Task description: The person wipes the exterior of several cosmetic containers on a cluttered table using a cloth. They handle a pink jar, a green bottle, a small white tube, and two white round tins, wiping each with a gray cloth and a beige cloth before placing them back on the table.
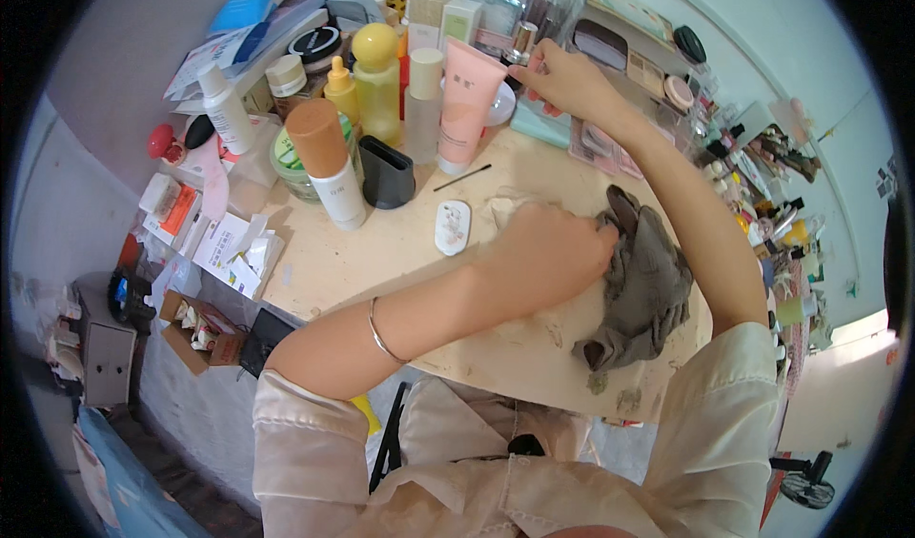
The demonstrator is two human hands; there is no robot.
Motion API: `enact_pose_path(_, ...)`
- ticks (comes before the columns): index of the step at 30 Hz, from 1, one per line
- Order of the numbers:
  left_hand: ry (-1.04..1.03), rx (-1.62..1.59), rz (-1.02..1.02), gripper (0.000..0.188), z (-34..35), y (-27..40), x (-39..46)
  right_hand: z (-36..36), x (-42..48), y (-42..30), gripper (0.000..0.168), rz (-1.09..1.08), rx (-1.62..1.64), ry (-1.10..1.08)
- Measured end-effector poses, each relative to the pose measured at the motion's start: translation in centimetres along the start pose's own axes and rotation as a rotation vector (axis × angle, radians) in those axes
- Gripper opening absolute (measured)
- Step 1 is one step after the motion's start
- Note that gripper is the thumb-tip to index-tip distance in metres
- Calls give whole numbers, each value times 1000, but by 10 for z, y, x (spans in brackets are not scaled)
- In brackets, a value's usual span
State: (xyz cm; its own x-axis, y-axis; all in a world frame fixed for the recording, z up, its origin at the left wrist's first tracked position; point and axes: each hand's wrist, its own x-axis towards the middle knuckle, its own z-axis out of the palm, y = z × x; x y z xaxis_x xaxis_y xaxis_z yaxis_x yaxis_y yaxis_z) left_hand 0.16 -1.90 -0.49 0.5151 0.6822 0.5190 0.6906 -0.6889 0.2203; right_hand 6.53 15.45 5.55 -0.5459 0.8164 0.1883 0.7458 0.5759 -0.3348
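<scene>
My left hand [557,256] lies at the left edge of a crumpled dark grey cloth [650,295], its fingers closed on the cloth's edge. A pale crumpled piece [504,205] lies behind that hand. My right hand [565,80] reaches to the back of the table, beside a pink squeeze tube [468,105] and a small silver-capped bottle [524,38]; whether its fingers hold anything cannot be told. A small white oval case [452,228] and a thin dark stick [462,178] lie on the wooden table [357,273].
Cosmetic bottles stand along the back, among them a yellow round-capped bottle [377,80], a brown-capped bottle [329,166] and a black nozzle [386,172]. Powder compacts [679,93] crowd the back right. Papers and small boxes [232,248] lie at the left edge; an open cardboard box [204,334] is below.
</scene>
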Motion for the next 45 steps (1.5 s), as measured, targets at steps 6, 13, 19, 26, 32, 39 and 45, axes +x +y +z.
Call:
enact_pose_path(6,3,-23,-6,17,1,0,2,25,-13,22,49,233,558,-177)
enact_pose_path(13,0,-91,-60,16,4,-2,5,46,-11,24,35,302,875,-221)
enact_pose_path(19,-108,-44,-102,14,5,1,7,46,-14,23,28,342,1111,-119)
enact_pose_path(26,-50,-248,-167,13,7,-1,10,-1,-72,32,34,287,1004,193)
enact_pose_path(32,119,-983,-378,41,10,-3,17,-35,-163,42,39,147,1127,329)
enact_pose_path(39,226,-1506,-366,57,5,8,21,-35,-216,32,28,14,1075,438)
enact_pose_path(45,242,-1447,-390,51,-7,8,13,-63,-220,45,32,135,391,288)
